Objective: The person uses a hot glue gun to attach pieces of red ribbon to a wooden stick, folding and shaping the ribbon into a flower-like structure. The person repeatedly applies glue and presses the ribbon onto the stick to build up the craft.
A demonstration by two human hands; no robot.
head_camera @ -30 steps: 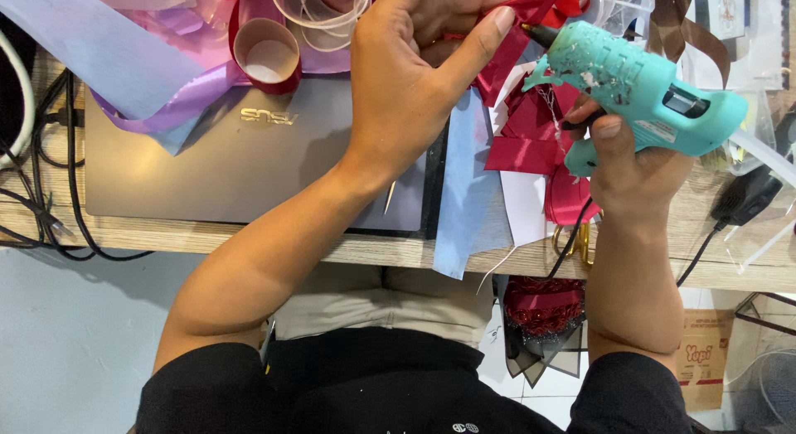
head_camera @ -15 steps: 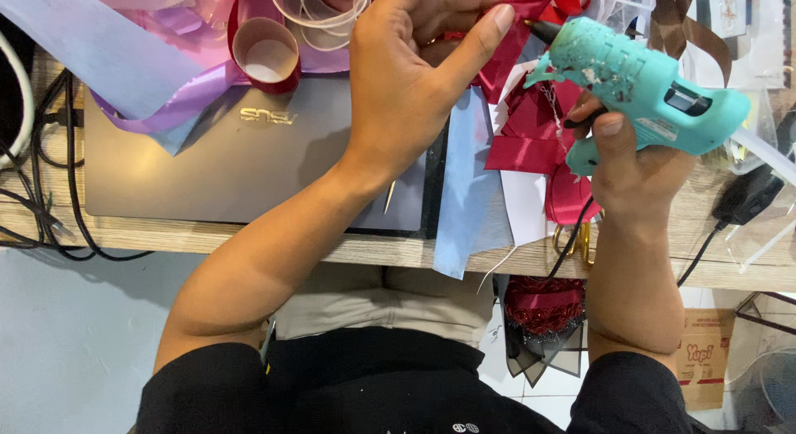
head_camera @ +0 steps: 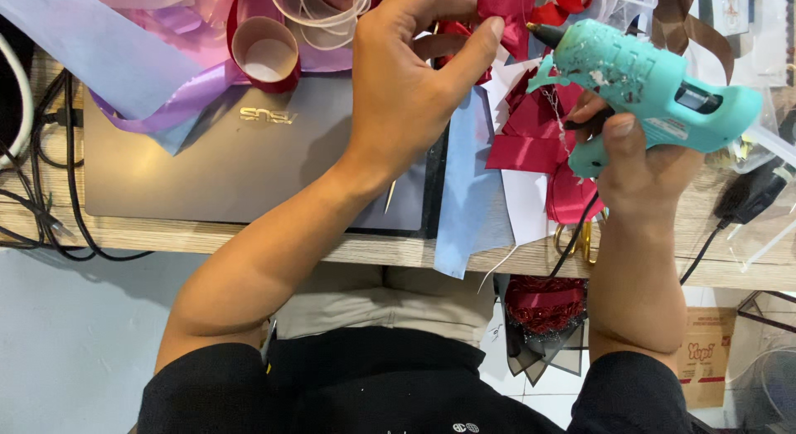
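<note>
My right hand [head_camera: 638, 156] grips a teal glue gun [head_camera: 647, 90], its dark nozzle pointing left toward a red ribbon piece [head_camera: 497, 7] at the top edge. My left hand [head_camera: 414, 77] pinches that red ribbon between thumb and fingers, right beside the nozzle. More red ribbon scraps [head_camera: 535, 135] lie under the gun. The fingertips of my left hand are partly cut off by the frame's top.
A closed grey laptop [head_camera: 224, 152] lies on the wooden table [head_camera: 249, 239]. A red ribbon roll [head_camera: 265, 53], purple and blue ribbon strips [head_camera: 468, 185] and white paper surround it. Black cables [head_camera: 50, 169] hang at left. Gold-handled scissors [head_camera: 580, 239] and a black plug [head_camera: 750, 193] sit at right.
The glue gun has shifted slightly, its nozzle staying close to the red ribbon in my left hand. Little else moved.
</note>
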